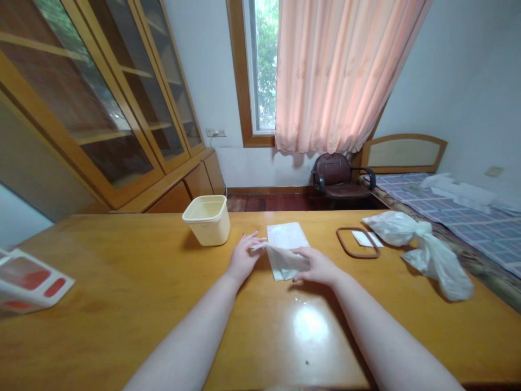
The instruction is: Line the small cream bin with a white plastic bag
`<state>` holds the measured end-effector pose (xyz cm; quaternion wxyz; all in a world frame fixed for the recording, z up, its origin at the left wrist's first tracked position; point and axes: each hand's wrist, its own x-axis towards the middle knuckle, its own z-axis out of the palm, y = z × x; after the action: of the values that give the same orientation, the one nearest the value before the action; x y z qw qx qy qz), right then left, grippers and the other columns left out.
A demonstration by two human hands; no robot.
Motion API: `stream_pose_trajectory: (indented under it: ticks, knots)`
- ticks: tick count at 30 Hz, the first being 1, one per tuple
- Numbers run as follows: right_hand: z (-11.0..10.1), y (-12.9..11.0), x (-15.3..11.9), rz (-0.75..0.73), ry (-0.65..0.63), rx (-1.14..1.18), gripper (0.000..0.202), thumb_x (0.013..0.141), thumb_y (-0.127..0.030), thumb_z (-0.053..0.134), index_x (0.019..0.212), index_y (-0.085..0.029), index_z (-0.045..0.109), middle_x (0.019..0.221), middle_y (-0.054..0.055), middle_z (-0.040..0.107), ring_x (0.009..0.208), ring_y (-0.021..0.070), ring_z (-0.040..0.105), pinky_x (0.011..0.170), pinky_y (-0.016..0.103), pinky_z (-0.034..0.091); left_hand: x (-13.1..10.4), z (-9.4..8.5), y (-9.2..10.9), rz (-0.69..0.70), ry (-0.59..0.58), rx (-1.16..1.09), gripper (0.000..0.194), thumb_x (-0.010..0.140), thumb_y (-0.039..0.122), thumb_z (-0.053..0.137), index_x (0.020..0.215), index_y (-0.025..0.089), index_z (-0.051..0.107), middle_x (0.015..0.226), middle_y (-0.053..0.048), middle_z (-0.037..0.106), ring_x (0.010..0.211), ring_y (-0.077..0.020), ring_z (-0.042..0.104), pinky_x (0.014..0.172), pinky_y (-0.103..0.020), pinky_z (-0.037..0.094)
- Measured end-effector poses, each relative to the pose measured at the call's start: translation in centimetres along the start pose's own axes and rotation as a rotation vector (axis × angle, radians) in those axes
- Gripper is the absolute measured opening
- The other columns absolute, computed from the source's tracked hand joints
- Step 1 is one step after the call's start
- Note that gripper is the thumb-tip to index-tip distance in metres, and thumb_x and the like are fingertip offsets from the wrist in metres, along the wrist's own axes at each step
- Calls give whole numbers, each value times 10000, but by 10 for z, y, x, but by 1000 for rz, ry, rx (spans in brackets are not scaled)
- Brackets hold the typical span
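A thin white tissue-like sheet (290, 259) is stretched between my two hands, its upper edge lifted and slightly crumpled. My left hand (244, 255) pinches its left corner between thumb and fingers. At the opposite end, my right hand (319, 266) grips the sheet with its fingers curled around the edge. Under and behind it, a flat white rectangular sheet (287, 232) lies on the wooden table (134, 304). Whether the two are separate pieces or folds of one, I cannot tell.
A cream plastic bin (209, 221) stands beyond my left hand. To the right lie a brown rounded frame (345, 247), a small white card (364, 239) and a knotted white plastic bag (439, 263). A white-and-red box (35, 282) sits at the far left. Behind is an office chair (336, 174).
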<state>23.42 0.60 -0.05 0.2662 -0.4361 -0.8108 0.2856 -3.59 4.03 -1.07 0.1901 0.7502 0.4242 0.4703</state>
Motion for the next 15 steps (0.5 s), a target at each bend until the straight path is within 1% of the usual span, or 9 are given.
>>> stream_pose_trajectory:
  ticks: [1, 2, 4, 6, 9, 11, 12, 13, 15]
  knots:
    - [-2, 4, 0, 26, -6, -28, 787, 586, -425, 831, 1300, -213, 576, 1280, 118, 610, 1135, 290, 576, 989, 426, 419, -1, -2, 0, 42, 50, -37, 100, 840, 277, 607, 835, 217, 687, 965, -65, 743, 1139, -251, 609, 1117, -582, 274]
    - [-3, 9, 1, 47, -1, -66, 768, 596, -411, 826, 1297, -214, 580, 1283, 123, 607, 1145, 294, 568, 1001, 435, 408, -1, -4, 1, 84, 102, -74, 105, 846, 280, 601, 847, 212, 681, 938, -65, 744, 1087, -239, 638, 1108, -568, 303]
    - [-4, 19, 3, 67, 31, -156, 616, 650, -374, 793, 1227, -225, 638, 1248, 118, 632, 1164, 294, 555, 1038, 465, 363, -2, -9, 3, 148, 209, -138, 103, 843, 288, 610, 853, 203, 667, 918, -66, 742, 986, -221, 680, 1077, -534, 371]
    - [-5, 28, 6, 61, 47, -233, 432, 694, -346, 764, 1112, -255, 701, 1219, 96, 654, 1196, 299, 532, 1085, 525, 275, -3, -14, 4, 168, 312, -178, 110, 837, 299, 618, 845, 196, 656, 904, -62, 740, 906, -208, 699, 1044, -509, 418]
    - [-8, 36, 8, 85, 95, -269, 209, 738, -312, 723, 943, -275, 741, 1196, 57, 673, 1248, 322, 491, 1106, 630, 110, -2, -21, 6, 118, 464, -183, 135, 809, 317, 641, 828, 185, 659, 849, -55, 734, 872, -209, 697, 973, -457, 483]
    - [-11, 36, 7, 85, 197, -204, 120, 789, -304, 659, 865, -252, 736, 1119, 49, 704, 1226, 309, 517, 1115, 632, 80, -1, -25, 6, 32, 601, -170, 169, 771, 336, 662, 800, 169, 656, 797, -51, 717, 800, -198, 688, 843, -380, 542]
    - [-14, 35, 6, 79, 272, -143, 132, 812, -319, 627, 836, -237, 727, 1073, 50, 717, 1190, 294, 548, 1124, 605, 113, 1, -27, 5, -13, 670, -162, 187, 760, 345, 661, 791, 161, 651, 767, -46, 702, 748, -184, 675, 768, -339, 552]
    - [-17, 34, 4, 78, 350, -66, 167, 823, -350, 608, 813, -223, 716, 1022, 53, 724, 1129, 278, 586, 1121, 565, 188, 2, -29, 4, -49, 732, -155, 198, 758, 350, 653, 787, 154, 645, 739, -39, 685, 698, -167, 654, 705, -305, 547]
    - [-25, 31, 0, 119, 505, 120, 257, 798, -443, 623, 768, -197, 690, 888, 61, 724, 930, 247, 648, 991, 457, 403, 6, -32, 3, -92, 803, -143, 206, 768, 351, 634, 792, 147, 635, 702, -25, 655, 642, -142, 614, 643, -266, 524]
